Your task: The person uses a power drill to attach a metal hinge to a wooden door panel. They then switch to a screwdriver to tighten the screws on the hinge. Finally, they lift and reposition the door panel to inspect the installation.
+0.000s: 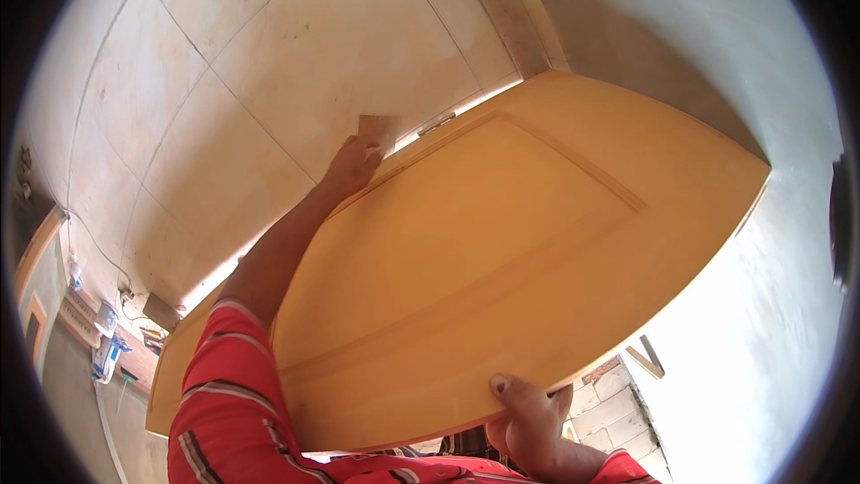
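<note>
Overhead we see a pale panelled ceiling [269,54] crossed by thin seams, meeting a grey plastered wall [717,54] on the right; the camera is tipped upward here. Down at the far left stand shelves [107,341] with small cluttered items on them, too small for us to make out. At the lower right a patch of light brickwork [618,403] shows beside bright daylight.

Our door [484,251], an orange-yellow wooden slab with a raised rectangular panel, fills the middle of the view. Its long axis runs from lower left to upper right, with the far end pointing up toward the wall and ceiling corner, and the panelled face turned to us.

Our left hand [354,166] reaches up to the door's upper long edge with the fingers curled over it, gripping; a small brown block [376,125] sits just above the fingers, and we cannot tell whether the hand holds it. A red striped sleeve [224,394] covers that upper arm. Our right hand [528,417] is closed on the lower long edge, thumb pressed on the face and fingers tucked beneath.
</note>
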### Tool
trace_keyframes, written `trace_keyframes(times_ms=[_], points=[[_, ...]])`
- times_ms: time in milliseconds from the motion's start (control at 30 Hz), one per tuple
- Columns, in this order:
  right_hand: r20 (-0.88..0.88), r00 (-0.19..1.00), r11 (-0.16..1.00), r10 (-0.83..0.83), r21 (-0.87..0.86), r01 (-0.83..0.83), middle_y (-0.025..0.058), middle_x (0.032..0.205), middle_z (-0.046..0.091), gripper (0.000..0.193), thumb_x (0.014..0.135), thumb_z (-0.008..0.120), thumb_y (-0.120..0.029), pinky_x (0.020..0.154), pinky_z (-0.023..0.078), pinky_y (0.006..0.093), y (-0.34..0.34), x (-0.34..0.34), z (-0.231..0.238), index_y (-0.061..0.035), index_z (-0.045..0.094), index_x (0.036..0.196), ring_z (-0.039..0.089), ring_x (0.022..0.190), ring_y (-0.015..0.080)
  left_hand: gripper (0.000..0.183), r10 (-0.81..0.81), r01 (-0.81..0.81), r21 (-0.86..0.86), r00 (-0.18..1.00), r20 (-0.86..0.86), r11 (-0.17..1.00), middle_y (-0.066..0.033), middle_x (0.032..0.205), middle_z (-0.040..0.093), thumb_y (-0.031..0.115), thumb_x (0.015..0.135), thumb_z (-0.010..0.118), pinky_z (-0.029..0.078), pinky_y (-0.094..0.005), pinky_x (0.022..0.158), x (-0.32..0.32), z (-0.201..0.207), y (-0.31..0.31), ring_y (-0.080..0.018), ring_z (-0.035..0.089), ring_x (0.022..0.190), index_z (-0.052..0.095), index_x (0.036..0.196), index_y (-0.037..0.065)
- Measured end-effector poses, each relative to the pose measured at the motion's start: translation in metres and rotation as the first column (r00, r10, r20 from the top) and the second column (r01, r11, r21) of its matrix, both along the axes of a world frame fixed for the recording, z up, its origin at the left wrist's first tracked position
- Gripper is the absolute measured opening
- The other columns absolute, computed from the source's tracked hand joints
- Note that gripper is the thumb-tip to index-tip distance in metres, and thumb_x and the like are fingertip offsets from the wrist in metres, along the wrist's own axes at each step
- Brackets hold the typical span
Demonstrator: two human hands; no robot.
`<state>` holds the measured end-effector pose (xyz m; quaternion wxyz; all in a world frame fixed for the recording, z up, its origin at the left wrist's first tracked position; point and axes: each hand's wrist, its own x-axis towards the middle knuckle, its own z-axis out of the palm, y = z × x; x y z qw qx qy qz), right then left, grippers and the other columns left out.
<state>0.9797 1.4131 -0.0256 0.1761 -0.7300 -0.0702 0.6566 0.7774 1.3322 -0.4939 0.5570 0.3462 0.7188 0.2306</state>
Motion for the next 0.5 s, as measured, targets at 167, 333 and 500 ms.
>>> trace_keyframes(times_ms=[167, 333, 500], points=[[-0.004, 0.999, 0.994, -0.053, 0.091, 0.053, 0.0119, 0.110, 0.069, 0.031, 0.091, 0.071, -0.003, 0.082, 0.058, 0.0353, 0.008, -0.020, 0.001, 0.0017, 0.062, 0.120, 0.069, 0.096, 0.0201, 0.043, -0.055, 0.074, -0.054, 0.952, 0.300, 0.996, -0.0132, 0.129, 0.063, 0.033, 0.103, 0.070, 0.051, -0.0391, 0.099, -0.061, 0.176, -0.047, -0.0262, 0.061, 0.120, 0.061, 0.136, 0.006], [0.021, 0.999, 0.989, 0.041, 0.140, -0.044, 0.0107, 0.105, 0.072, 0.028, 0.091, 0.075, -0.009, 0.078, 0.057, 0.0316, -0.007, -0.009, -0.012, 0.0033, 0.067, 0.115, 0.069, 0.090, 0.0172, 0.082, -0.358, 0.312, 0.187, 0.879, 0.316, 0.932, -0.0184, 0.155, 0.052, 0.041, 0.084, 0.087, 0.040, -0.0476, 0.119, -0.064, 0.410, -0.066, -0.0351, 0.048, 0.147, 0.054, 0.149, 0.003], [-0.018, 0.999, 0.946, 0.039, 0.323, -0.031, 0.0132, 0.103, 0.072, 0.039, 0.092, 0.074, -0.010, 0.074, 0.056, 0.0304, 0.017, -0.017, -0.006, 0.0058, 0.062, 0.126, 0.070, 0.089, 0.0171, 0.072, -0.478, 0.505, 0.111, 0.854, -0.206, 0.856, -0.0211, 0.151, 0.054, 0.019, 0.080, 0.081, 0.050, -0.0499, 0.111, -0.004, 0.473, -0.086, -0.0432, 0.057, 0.135, 0.056, 0.144, -0.001]])
